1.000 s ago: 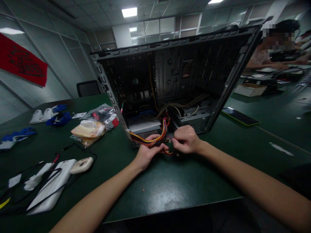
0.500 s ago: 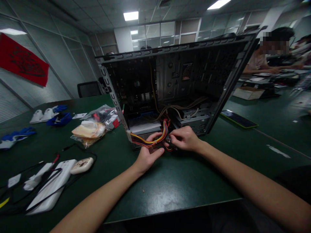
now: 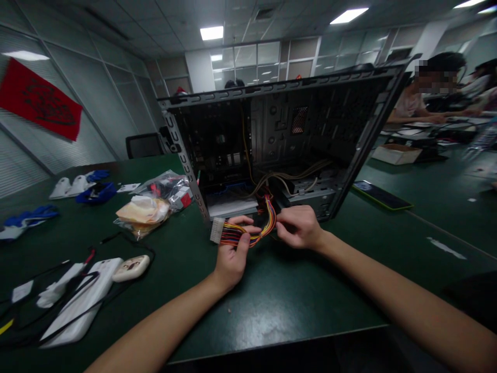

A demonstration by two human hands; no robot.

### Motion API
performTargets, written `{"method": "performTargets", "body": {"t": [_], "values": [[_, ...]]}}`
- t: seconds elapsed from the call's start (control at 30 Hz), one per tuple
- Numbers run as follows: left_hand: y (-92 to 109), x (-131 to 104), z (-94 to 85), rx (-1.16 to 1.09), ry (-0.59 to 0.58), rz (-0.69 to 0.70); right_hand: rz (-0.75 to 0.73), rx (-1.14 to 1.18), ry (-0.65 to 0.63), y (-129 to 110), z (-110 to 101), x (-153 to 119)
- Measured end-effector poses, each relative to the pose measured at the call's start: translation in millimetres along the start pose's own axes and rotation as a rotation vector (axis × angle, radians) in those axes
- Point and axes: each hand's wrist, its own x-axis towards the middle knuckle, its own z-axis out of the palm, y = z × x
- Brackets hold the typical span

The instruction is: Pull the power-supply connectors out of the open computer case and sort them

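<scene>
An open black computer case [image 3: 272,124] stands on the green table with its inside facing me. From its lower part comes a bundle of yellow, red and black power cables [image 3: 268,220], ending in a wide white plug [image 3: 217,230]. My left hand [image 3: 233,256] is closed around this bundle near the plug, thumb on top. My right hand [image 3: 301,226] is closed in a pinch just right of the bundle, at the case's lower edge; what lies between its fingertips is hidden. Grey-beige cables [image 3: 287,173] run across the inside of the case.
Left of the case lie a plastic bag of parts [image 3: 169,189], blue-white gloves [image 3: 29,220], a white power bank-like slab [image 3: 83,303] and black cords. On the right are a phone with a green edge [image 3: 382,195] and a cardboard box [image 3: 396,154]. Another person [image 3: 415,106] sits beyond.
My left hand has closed on the cable bundle and pulled the white plug out toward me, clear of the case's edge. My right hand has moved slightly right.
</scene>
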Motion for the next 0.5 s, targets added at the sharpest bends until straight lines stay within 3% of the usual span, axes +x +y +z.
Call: {"method": "performTargets", "body": {"t": [0.17, 0.3, 0.37, 0.43, 0.5], "values": [[1, -2, 4.5, -0.059, -0.144, -0.042, -0.054, 0.017, 0.147, -12, 0, 4], [-4, -4, 7.0, -0.106, -0.270, -0.047, -0.235, -0.028, 0.055, -20, 2, 8], [-8, -5, 7.1, -0.116, -0.300, -0.082, -0.325, -0.077, 0.063, -12, -7, 10], [-11, -6, 6.4, -0.157, -0.339, -0.167, -0.277, -0.156, 0.241, 13, -30, 9], [-15, -7, 5.5, -0.200, -0.386, -0.255, 0.056, -0.219, 0.578, 53, -69, 2]]}}
